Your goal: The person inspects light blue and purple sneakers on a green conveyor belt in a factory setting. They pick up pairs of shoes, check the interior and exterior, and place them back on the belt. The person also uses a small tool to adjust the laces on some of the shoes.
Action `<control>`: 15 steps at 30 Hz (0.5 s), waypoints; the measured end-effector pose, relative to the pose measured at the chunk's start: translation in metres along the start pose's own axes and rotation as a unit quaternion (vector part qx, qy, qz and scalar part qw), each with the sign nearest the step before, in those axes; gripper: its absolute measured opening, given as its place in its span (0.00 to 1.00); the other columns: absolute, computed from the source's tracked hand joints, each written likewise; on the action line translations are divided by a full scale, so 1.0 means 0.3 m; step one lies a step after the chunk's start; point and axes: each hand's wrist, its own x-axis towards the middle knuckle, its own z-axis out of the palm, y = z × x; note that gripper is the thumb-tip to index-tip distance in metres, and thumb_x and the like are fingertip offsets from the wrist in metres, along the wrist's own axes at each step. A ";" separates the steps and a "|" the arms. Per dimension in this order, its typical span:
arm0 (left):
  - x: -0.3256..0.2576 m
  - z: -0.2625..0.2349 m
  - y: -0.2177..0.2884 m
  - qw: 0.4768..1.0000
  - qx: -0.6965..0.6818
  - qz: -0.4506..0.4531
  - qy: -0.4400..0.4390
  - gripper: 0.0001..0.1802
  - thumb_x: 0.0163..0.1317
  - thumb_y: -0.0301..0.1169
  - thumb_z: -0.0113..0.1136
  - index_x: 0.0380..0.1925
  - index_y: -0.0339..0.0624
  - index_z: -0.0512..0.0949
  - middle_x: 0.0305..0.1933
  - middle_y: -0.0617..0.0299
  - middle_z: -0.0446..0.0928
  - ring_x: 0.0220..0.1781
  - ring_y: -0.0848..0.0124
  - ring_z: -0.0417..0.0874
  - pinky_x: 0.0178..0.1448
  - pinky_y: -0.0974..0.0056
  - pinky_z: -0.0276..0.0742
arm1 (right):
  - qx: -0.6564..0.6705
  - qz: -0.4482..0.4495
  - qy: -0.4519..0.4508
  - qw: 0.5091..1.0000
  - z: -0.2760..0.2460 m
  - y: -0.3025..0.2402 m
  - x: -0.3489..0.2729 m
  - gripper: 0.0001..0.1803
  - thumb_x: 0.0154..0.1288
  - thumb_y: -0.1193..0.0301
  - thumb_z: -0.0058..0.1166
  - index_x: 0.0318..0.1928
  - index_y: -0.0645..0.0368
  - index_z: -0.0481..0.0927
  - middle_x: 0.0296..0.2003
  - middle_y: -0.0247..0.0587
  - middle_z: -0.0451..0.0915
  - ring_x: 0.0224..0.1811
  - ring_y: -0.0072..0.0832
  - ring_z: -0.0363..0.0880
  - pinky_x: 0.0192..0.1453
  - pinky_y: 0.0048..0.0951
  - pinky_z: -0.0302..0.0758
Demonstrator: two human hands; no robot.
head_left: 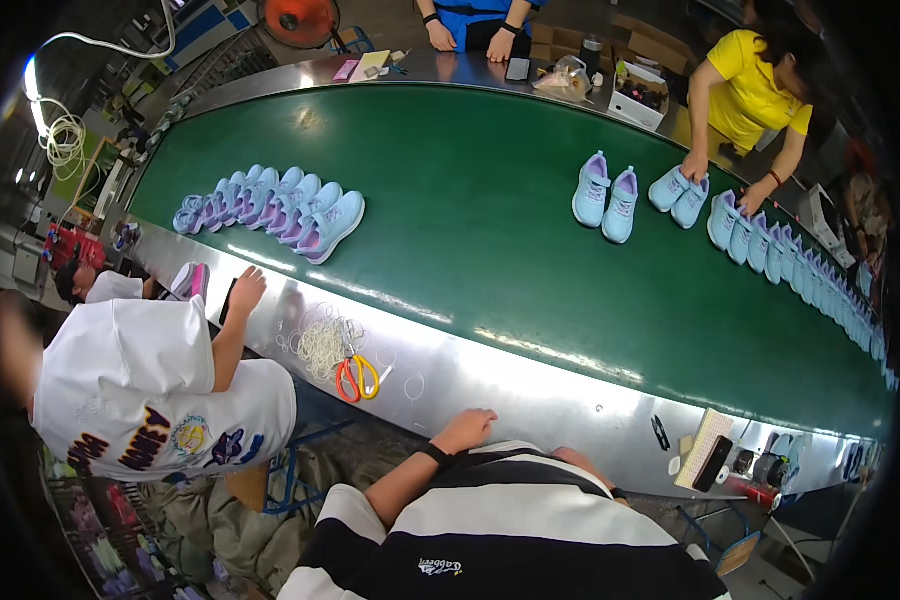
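My left hand (467, 430) rests on the metal edge of the table (530, 410) in front of me, fingers loosely stretched out with nothing in them. Close to my shirt at the same edge is my right hand (578, 462); its fingers are mostly hidden. To the left of my left hand lie scissors (356, 378) with one red and one yellow handle. Their blades reach onto a heap of pale rubber bands (317, 345). On the green belt (450, 220) beyond stands a pair of light blue sneakers (606, 197), apart from the others.
A row of sneakers (270, 205) stands far left; a longer row (785, 255) curves along the right. A person in yellow (755, 90) handles sneakers there. Someone in white (160, 370) sits left. Small tools and a keyboard-like pad (705, 448) lie right.
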 end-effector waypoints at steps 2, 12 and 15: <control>0.017 0.030 -0.008 0.999 0.026 0.010 -0.034 0.13 0.58 0.30 0.50 0.41 0.39 0.76 0.37 0.49 0.79 0.40 0.51 0.78 0.46 0.53 0.74 | 0.011 0.078 0.096 0.992 -0.044 -0.020 -0.056 0.13 0.62 0.64 0.50 0.41 0.58 0.80 0.37 0.49 0.79 0.41 0.43 0.76 0.47 0.40 0.72; 0.023 0.054 0.138 0.985 -0.014 0.055 -0.165 0.14 0.60 0.29 0.54 0.45 0.37 0.76 0.39 0.47 0.80 0.41 0.54 0.82 0.45 0.58 0.76 | -0.151 0.172 0.174 0.958 -0.110 0.025 -0.189 0.15 0.59 0.61 0.48 0.40 0.57 0.78 0.37 0.46 0.79 0.40 0.45 0.78 0.43 0.45 0.74; -0.008 0.051 0.165 0.978 -0.027 0.038 -0.206 0.15 0.61 0.32 0.55 0.46 0.36 0.76 0.38 0.46 0.80 0.39 0.55 0.83 0.43 0.59 0.77 | -0.191 0.187 0.087 0.960 -0.017 0.020 -0.239 0.15 0.58 0.62 0.47 0.40 0.56 0.79 0.38 0.45 0.79 0.41 0.45 0.78 0.43 0.46 0.73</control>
